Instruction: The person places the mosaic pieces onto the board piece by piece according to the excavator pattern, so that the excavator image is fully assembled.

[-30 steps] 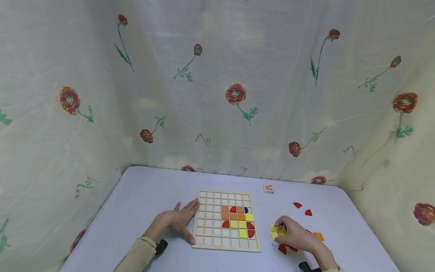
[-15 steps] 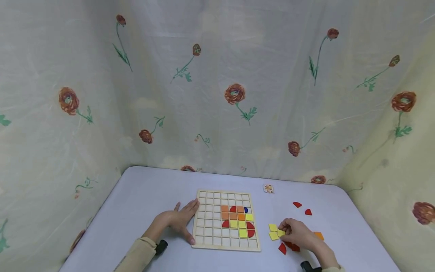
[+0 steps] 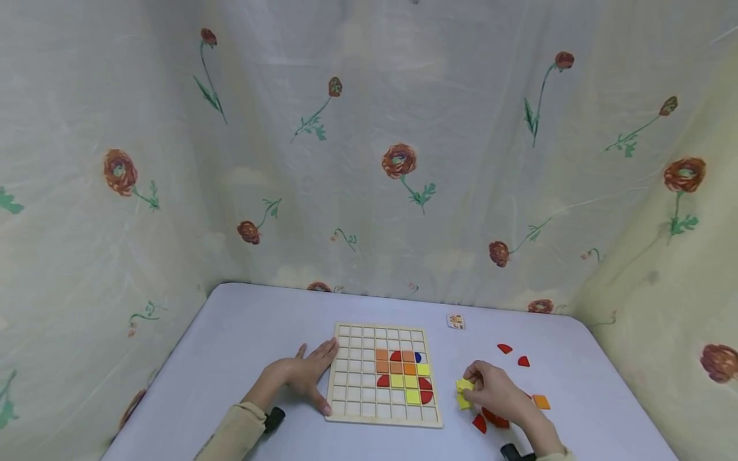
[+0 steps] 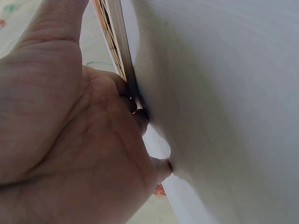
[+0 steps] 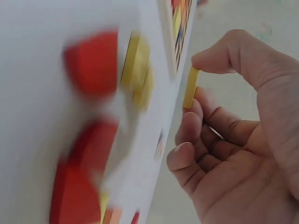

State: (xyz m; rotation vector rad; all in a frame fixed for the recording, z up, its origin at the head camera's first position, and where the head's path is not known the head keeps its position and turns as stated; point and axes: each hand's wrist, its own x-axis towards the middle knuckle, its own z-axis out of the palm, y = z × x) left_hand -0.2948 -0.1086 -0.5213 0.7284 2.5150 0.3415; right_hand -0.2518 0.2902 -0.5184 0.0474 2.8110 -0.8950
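Note:
My left hand (image 3: 305,374) lies along the left edge of a pale wooden grid board (image 3: 383,422), thumb and fingers spread and touching its side. In the left wrist view the fingertips reach the board's edge (image 4: 120,44). Orange, red, yellow and blue tiles fill some cells in the board's right half. To the right of the board, my right hand (image 3: 498,394) pinches a yellow square tile (image 5: 191,87) between thumb and fingers, raised off the table. Other yellow tiles (image 3: 464,403) lie just under it, partly hidden by the hand in the head view.
Red quarter-round pieces (image 3: 479,422) lie near the right hand, and more red pieces (image 3: 504,348) sit farther back. An orange square (image 3: 541,402) is right of the hand. A small printed card (image 3: 455,321) lies behind the board. Flowered cloth (image 3: 369,224) hangs around the table.
My right hand has drawn back to the right, taken a yellow tile in a pinch, then moved left with it over the other yellow tiles. The left hand has stayed on the board.

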